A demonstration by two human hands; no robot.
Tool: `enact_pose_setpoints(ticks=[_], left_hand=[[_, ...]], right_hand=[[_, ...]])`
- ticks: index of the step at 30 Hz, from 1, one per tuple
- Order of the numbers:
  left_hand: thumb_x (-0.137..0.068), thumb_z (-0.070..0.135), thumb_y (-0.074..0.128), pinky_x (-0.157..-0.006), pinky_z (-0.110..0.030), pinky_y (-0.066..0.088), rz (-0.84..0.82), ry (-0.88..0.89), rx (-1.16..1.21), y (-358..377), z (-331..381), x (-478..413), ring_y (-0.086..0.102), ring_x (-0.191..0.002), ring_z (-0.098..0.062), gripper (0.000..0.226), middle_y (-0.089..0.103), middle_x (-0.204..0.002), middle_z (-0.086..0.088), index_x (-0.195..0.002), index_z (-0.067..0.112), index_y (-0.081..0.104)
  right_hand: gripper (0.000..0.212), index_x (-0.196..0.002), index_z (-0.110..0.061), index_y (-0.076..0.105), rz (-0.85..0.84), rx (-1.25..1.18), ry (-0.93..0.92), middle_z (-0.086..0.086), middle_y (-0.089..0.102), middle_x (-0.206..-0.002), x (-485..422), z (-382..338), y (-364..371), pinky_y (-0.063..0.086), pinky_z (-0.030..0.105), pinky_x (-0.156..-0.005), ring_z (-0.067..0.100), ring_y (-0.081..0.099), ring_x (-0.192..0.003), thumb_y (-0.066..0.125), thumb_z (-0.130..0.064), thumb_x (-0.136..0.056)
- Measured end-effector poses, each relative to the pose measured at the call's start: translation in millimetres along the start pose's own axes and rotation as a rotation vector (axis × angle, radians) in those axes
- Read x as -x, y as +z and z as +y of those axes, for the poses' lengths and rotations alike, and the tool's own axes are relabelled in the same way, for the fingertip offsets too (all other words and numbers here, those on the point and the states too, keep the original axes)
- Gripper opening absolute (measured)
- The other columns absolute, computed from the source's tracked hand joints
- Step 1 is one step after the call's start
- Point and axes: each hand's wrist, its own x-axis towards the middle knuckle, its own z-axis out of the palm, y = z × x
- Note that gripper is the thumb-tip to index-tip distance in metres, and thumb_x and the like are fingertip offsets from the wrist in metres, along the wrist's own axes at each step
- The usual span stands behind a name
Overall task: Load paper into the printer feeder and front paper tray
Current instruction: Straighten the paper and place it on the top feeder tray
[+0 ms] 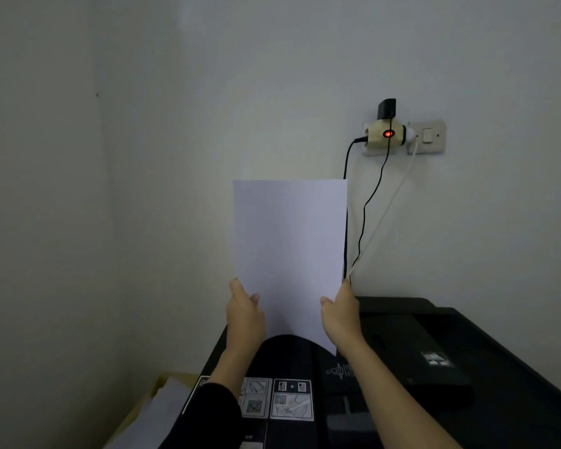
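Observation:
A white sheet of paper stands upright above the black printer, its lower edge curved upward in the middle. My left hand grips the sheet's lower left edge. My right hand grips its lower right edge. Both hands are raised over the rear part of the printer, where instruction stickers show on the black top surface. The feeder slot itself cannot be made out.
A wall socket with an adapter and a red light sits on the wall behind, with black and white cables hanging down behind the printer. More white paper lies in an open box at lower left.

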Motion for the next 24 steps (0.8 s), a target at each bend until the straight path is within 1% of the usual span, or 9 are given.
enact_pose_setpoints(ticks=[4, 7, 10, 12, 14, 18, 20, 22, 24], left_hand=[[-0.094, -0.012, 0.036, -0.088, -0.033, 0.046, 0.002, 0.002, -0.002, -3.3, 2.3, 1.7, 0.055, -0.121, -0.033, 0.037, 0.052, -0.125, -0.029, -0.130, -0.007, 0.033], [-0.094, -0.012, 0.034, -0.089, -0.029, 0.043, -0.050, -0.021, -0.044, -4.3, -3.8, 6.1, 0.051, -0.126, -0.031, 0.041, 0.048, -0.132, -0.028, -0.134, -0.005, 0.028], [-0.094, -0.013, 0.030, -0.086, -0.022, 0.037, -0.088, -0.044, -0.071, -3.7, -10.5, 9.5, 0.048, -0.129, -0.029, 0.040, 0.047, -0.136, -0.027, -0.133, -0.004, 0.028], [-0.093, -0.013, 0.029, -0.091, -0.026, 0.040, -0.072, -0.066, -0.079, -5.3, -9.2, 11.0, 0.048, -0.129, -0.029, 0.041, 0.046, -0.136, -0.027, -0.133, -0.003, 0.027], [-0.093, -0.014, 0.032, -0.094, -0.032, 0.044, -0.026, -0.085, -0.066, -6.4, -4.2, 9.1, 0.051, -0.125, -0.029, 0.044, 0.047, -0.135, -0.024, -0.135, -0.003, 0.027], [-0.094, -0.004, 0.044, -0.097, -0.028, 0.044, 0.105, -0.024, -0.162, -12.8, 11.9, 5.3, 0.055, -0.115, -0.027, 0.050, 0.048, -0.137, -0.016, -0.141, 0.002, 0.028], [-0.091, -0.003, 0.047, -0.092, -0.037, 0.048, 0.118, -0.025, -0.218, -19.5, 21.5, 8.2, 0.056, -0.113, -0.033, 0.056, 0.048, -0.136, -0.017, -0.143, 0.004, 0.025], [-0.091, 0.001, 0.048, -0.088, -0.042, 0.049, 0.079, -0.044, -0.292, -26.8, 28.7, 10.1, 0.057, -0.111, -0.035, 0.052, 0.051, -0.133, -0.018, -0.140, 0.003, 0.030], [-0.092, 0.004, 0.048, -0.092, -0.042, 0.050, 0.016, -0.079, -0.382, -31.1, 29.9, 9.6, 0.057, -0.113, -0.036, 0.042, 0.053, -0.129, -0.019, -0.132, 0.000, 0.038]], right_hand=[[0.040, -0.134, 0.001, 0.039, 0.017, 0.009, -0.005, 0.018, 0.054, -0.131, -0.9, 3.3, 2.4, 0.036, 0.023, -0.089, 0.025, 0.053, -0.111, 0.042, 0.006, -0.095], [0.044, -0.138, 0.000, 0.033, -0.033, 0.046, 0.032, 0.018, 0.051, -0.133, 3.0, 8.0, 2.5, 0.034, 0.022, -0.088, 0.025, 0.051, -0.111, 0.040, 0.005, -0.095], [0.044, -0.139, 0.001, 0.033, -0.047, 0.069, 0.049, 0.019, 0.051, -0.134, 8.8, 11.2, 4.0, 0.034, 0.021, -0.087, 0.030, 0.052, -0.118, 0.039, 0.005, -0.096], [0.041, -0.136, 0.003, 0.036, -0.013, 0.085, 0.036, 0.020, 0.053, -0.131, 11.1, 10.3, 4.1, 0.036, 0.022, -0.087, 0.031, 0.054, -0.116, 0.040, 0.006, -0.095], [0.038, -0.132, 0.004, 0.040, 0.018, 0.103, 0.017, 0.022, 0.056, -0.125, 11.3, 6.2, 2.3, 0.039, 0.024, -0.084, 0.029, 0.056, -0.105, 0.041, 0.007, -0.094], [0.032, -0.116, 0.005, 0.049, 0.073, 0.100, -0.052, 0.018, 0.060, -0.108, 8.6, -9.9, -2.2, 0.047, 0.023, -0.067, 0.020, 0.053, -0.083, 0.039, 0.012, -0.087], [0.027, -0.106, 0.002, 0.053, 0.079, 0.071, -0.040, 0.012, 0.057, -0.097, 9.4, -18.9, -4.6, 0.040, 0.018, -0.052, 0.016, 0.050, -0.071, 0.039, 0.012, -0.085], [0.019, -0.087, -0.004, 0.054, 0.065, 0.061, 0.010, 0.008, 0.054, -0.083, 10.2, -23.2, -7.1, 0.035, 0.020, -0.048, 0.013, 0.044, -0.059, 0.040, 0.009, -0.083], [0.025, -0.063, -0.011, 0.038, 0.038, 0.073, 0.101, 0.006, 0.041, -0.065, 10.1, -22.2, -8.8, 0.024, 0.020, -0.049, 0.015, 0.032, -0.051, 0.040, 0.006, -0.081]])
